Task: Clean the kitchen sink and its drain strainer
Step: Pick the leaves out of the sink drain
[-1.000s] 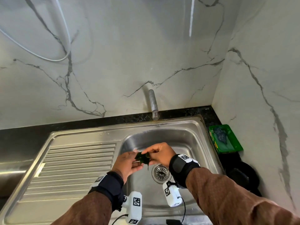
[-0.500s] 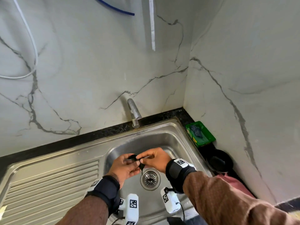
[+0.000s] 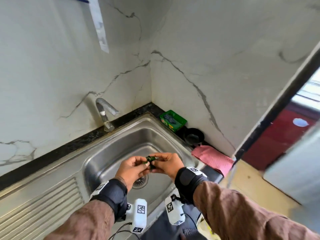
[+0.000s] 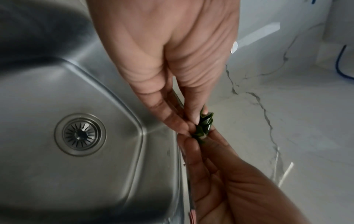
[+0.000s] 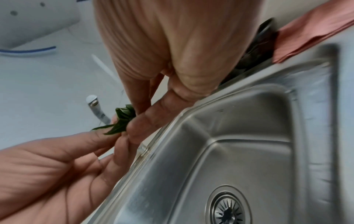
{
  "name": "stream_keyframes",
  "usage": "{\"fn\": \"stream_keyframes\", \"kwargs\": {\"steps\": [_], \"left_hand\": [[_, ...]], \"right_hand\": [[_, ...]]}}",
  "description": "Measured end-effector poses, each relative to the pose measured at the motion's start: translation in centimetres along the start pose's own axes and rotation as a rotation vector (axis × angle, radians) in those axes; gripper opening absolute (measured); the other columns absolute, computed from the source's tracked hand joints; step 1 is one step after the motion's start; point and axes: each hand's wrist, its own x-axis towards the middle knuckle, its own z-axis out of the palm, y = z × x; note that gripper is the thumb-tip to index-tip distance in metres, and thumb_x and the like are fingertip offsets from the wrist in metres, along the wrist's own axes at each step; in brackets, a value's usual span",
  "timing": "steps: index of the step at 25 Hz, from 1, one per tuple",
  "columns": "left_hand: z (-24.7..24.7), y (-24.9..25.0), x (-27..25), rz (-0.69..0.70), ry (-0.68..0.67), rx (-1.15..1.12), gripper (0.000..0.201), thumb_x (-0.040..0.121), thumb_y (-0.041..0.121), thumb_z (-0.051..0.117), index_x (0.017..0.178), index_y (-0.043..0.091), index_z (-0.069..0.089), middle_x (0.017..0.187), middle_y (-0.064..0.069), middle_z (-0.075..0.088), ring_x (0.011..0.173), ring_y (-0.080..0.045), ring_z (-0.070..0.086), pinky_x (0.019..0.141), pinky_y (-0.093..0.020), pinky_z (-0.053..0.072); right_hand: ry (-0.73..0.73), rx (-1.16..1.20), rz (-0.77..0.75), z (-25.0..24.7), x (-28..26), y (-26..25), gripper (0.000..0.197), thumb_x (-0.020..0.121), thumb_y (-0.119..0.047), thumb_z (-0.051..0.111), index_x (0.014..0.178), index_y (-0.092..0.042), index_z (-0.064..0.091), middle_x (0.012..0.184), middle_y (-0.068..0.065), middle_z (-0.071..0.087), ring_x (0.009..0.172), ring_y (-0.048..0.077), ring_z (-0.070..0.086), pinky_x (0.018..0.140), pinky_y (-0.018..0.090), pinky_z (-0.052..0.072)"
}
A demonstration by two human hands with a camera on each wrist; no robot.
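Observation:
Above the steel sink basin (image 3: 121,153), both hands pinch a small wad of dark green leaf scraps (image 3: 150,160). My left hand (image 3: 144,162) grips it from the left and my right hand (image 3: 155,161) from the right, fingertips nearly touching. The left wrist view shows the folded leaves (image 4: 205,125) between the left hand (image 4: 191,119) and the right hand (image 4: 208,141). In the right wrist view the leaves (image 5: 122,119) stick out from the right hand (image 5: 134,119). The round drain strainer (image 4: 80,134) sits in the basin floor, half hidden by my left hand in the head view.
A chrome faucet (image 3: 103,113) stands behind the basin. The ribbed drainboard (image 3: 43,205) lies to the left. In the right corner are a green tray (image 3: 173,120), a black bowl (image 3: 193,135) and a pink cloth (image 3: 213,160). Marble walls close the back and right.
The leaf scraps have been bunched into a tighter wad between the two hands. The head view has swung to the right, and the hands now hide more of the strainer.

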Motion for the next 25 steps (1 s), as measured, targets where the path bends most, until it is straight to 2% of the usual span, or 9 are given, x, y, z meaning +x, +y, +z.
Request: {"fn": "stream_keyframes", "kwargs": {"steps": [3,6,9,11,16,19,21,23,25], "left_hand": [[3.2,-0.8,-0.5,-0.041,-0.138,-0.063,0.015,0.087,-0.009,0.062,0.101,-0.003,0.063,0.092,-0.02,0.069,0.068,-0.018,0.072,0.064,-0.022,0.06],[6.9,-1.8,-1.3,-0.07,-0.261,-0.079,0.015,0.092,0.005,0.062,0.103,-0.004,0.066,0.099,-0.02,0.072,0.086,-0.024,0.072,0.082,-0.029,0.06],[10.9,-3.8,-2.2,-0.001,-0.353,0.101,0.014,0.091,-0.005,0.06,0.099,-0.002,0.07,0.101,-0.02,0.071,0.088,-0.024,0.07,0.078,-0.022,0.059],[13.2,-5.4,-2.6,0.075,-0.401,0.274,0.012,0.085,-0.005,0.068,0.093,0.003,0.073,0.094,-0.017,0.073,0.087,-0.025,0.069,0.076,-0.024,0.059],[18.5,-9.4,-3.5,0.145,-0.546,0.608,0.028,0.073,0.004,0.083,0.096,0.011,0.067,0.089,-0.005,0.072,0.082,-0.017,0.07,0.08,-0.031,0.059],[21.0,-12.0,-4.3,0.207,-0.632,0.901,0.03,0.076,0.011,0.081,0.101,0.021,0.068,0.096,0.007,0.071,0.077,-0.01,0.066,0.077,-0.02,0.056],[22.1,-13.5,-4.7,0.27,-0.647,1.091,0.026,0.079,0.018,0.078,0.101,0.027,0.067,0.097,0.013,0.069,0.069,-0.003,0.061,0.069,-0.01,0.049],[23.1,-15.1,-4.7,0.272,-0.676,1.199,0.023,0.082,0.021,0.074,0.102,0.029,0.066,0.101,0.013,0.066,0.071,-0.002,0.061,0.073,-0.013,0.048],[23.8,-16.8,-4.3,0.252,-0.708,1.271,0.021,0.084,0.023,0.071,0.102,0.031,0.064,0.104,0.011,0.063,0.079,-0.004,0.062,0.083,-0.022,0.051]], "right_hand": [[0.157,0.109,-0.046,-3.1,-3.0,0.8,0.027,0.088,0.015,0.059,0.094,-0.006,0.075,0.087,0.016,0.074,0.072,0.023,0.073,0.07,0.026,0.06],[0.261,0.196,-0.066,-7.0,-6.1,1.4,0.026,0.089,0.015,0.053,0.101,0.003,0.072,0.101,0.025,0.072,0.09,0.034,0.073,0.084,0.035,0.06],[0.344,0.277,-0.068,-10.7,-9.5,1.5,0.021,0.094,0.006,0.053,0.107,0.011,0.068,0.104,0.03,0.07,0.098,0.037,0.071,0.087,0.032,0.059],[0.373,0.239,-0.083,-12.9,-11.4,1.9,0.023,0.088,-0.008,0.071,0.108,0.005,0.071,0.106,0.028,0.071,0.101,0.035,0.07,0.092,0.036,0.057],[0.467,0.215,-0.04,-18.3,-15.2,6.3,0.038,0.075,-0.002,0.082,0.111,-0.002,0.071,0.103,0.023,0.072,0.086,0.025,0.069,0.077,0.03,0.058],[0.585,0.262,0.045,-21.7,-17.2,9.4,0.038,0.075,0.002,0.08,0.11,-0.003,0.066,0.103,0.021,0.071,0.09,0.03,0.068,0.083,0.039,0.058],[0.711,0.244,0.129,-24.2,-17.9,12.1,0.036,0.067,-0.011,0.089,0.098,-0.014,0.07,0.099,0.017,0.073,0.091,0.033,0.069,0.09,0.047,0.055],[0.802,0.208,0.214,-27.1,-18.2,15.7,0.038,0.053,-0.027,0.093,0.086,-0.024,0.074,0.095,0.017,0.074,0.086,0.032,0.071,0.089,0.055,0.056],[0.857,0.276,0.29,-29.5,-18.4,18.5,0.03,0.066,-0.013,0.088,0.092,-0.019,0.073,0.094,0.021,0.071,0.079,0.032,0.067,0.081,0.055,0.058]]}}
